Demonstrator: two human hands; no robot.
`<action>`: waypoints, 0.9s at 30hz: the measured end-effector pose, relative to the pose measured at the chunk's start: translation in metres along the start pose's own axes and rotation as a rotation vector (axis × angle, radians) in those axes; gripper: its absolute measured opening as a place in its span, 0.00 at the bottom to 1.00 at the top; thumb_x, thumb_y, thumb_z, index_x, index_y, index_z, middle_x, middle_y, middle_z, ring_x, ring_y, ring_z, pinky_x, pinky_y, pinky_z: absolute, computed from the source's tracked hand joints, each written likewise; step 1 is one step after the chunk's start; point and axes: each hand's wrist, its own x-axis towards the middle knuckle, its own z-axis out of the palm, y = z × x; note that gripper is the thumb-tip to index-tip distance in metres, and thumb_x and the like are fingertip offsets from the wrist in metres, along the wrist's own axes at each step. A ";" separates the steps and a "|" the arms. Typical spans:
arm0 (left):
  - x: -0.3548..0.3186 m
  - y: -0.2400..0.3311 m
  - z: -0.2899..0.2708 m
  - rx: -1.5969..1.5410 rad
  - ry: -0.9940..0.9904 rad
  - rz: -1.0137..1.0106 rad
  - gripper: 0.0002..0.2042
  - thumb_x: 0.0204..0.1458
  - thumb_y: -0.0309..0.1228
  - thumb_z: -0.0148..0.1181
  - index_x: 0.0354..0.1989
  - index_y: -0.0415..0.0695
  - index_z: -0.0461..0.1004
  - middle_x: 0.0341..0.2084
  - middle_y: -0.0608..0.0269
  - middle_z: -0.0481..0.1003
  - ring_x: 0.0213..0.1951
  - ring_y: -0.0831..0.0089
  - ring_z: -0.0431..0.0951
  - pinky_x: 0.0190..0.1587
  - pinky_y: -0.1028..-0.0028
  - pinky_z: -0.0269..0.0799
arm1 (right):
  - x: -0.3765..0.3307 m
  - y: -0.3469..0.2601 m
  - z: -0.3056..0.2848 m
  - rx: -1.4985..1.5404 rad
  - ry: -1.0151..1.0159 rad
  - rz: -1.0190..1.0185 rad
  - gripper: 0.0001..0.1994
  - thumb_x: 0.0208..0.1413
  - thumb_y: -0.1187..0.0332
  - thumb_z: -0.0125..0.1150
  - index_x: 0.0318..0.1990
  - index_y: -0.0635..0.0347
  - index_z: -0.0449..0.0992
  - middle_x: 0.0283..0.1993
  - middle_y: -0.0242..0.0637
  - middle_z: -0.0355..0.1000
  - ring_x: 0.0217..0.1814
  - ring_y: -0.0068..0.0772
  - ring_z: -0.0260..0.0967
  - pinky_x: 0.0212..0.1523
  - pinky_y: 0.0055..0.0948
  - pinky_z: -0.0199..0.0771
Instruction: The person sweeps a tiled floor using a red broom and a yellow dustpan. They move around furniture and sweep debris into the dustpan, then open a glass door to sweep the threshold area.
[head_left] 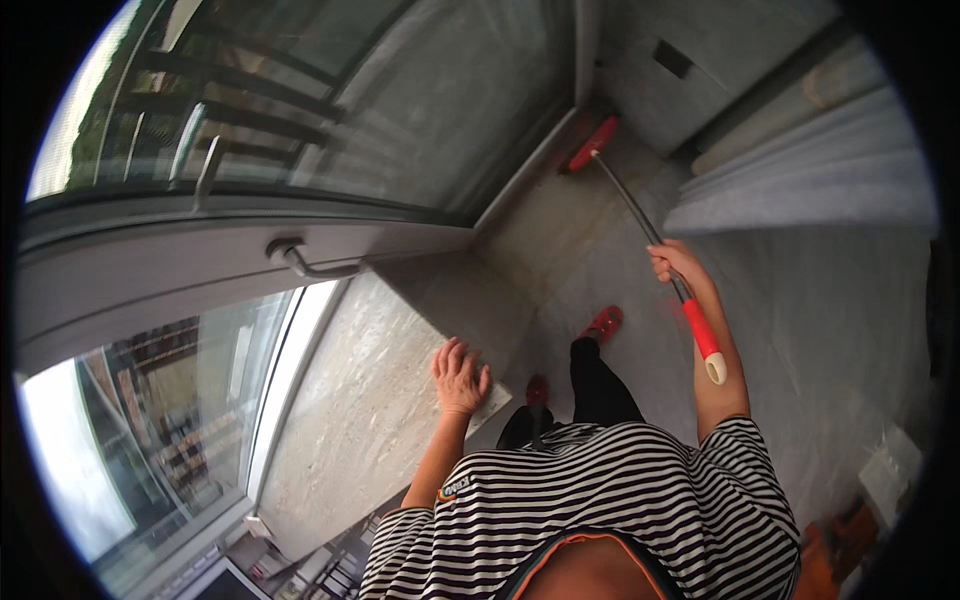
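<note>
My right hand [676,262] is closed around the grey pole of a broom [628,198]. The broom's red head [594,146] rests on the floor in the far corner, by the base of the glazed door. Its red grip [703,328] with a cream tip lies along my right forearm, behind the hand. My left hand [460,378] lies flat, fingers apart, near the edge of a marble-patterned ledge [345,405] and holds nothing.
A glazed door or window [400,110] with a metal handle [305,265] runs along the left. At the right hangs a pale curtain [810,185]. My feet in red shoes [602,325] stand on the grey floor [800,310]. Orange items [850,540] sit at lower right.
</note>
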 end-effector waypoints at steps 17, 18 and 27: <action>-0.010 -0.008 0.000 -0.040 0.060 -0.024 0.12 0.41 0.37 0.57 0.35 0.48 0.73 0.46 0.61 0.66 0.57 0.62 0.59 0.59 0.59 0.50 | -0.094 0.142 -0.034 0.372 -0.018 0.312 0.06 0.59 0.63 0.50 0.41 0.50 0.69 0.21 0.23 0.59 0.13 0.10 0.50 0.11 0.15 0.50; -0.008 -0.006 0.000 -0.048 0.060 -0.027 0.12 0.41 0.37 0.57 0.35 0.48 0.73 0.46 0.61 0.66 0.57 0.63 0.59 0.59 0.59 0.50 | -0.129 0.157 -0.039 0.362 0.051 0.315 0.06 0.59 0.63 0.50 0.41 0.50 0.69 0.21 0.23 0.59 0.13 0.11 0.50 0.11 0.15 0.50; -0.010 -0.013 -0.002 -0.088 0.089 0.033 0.10 0.44 0.38 0.58 0.34 0.49 0.73 0.45 0.63 0.67 0.58 0.64 0.58 0.60 0.60 0.49 | -0.306 0.262 0.009 0.490 0.608 0.279 0.04 0.58 0.68 0.51 0.33 0.57 0.66 0.18 0.25 0.59 0.13 0.11 0.53 0.12 0.12 0.55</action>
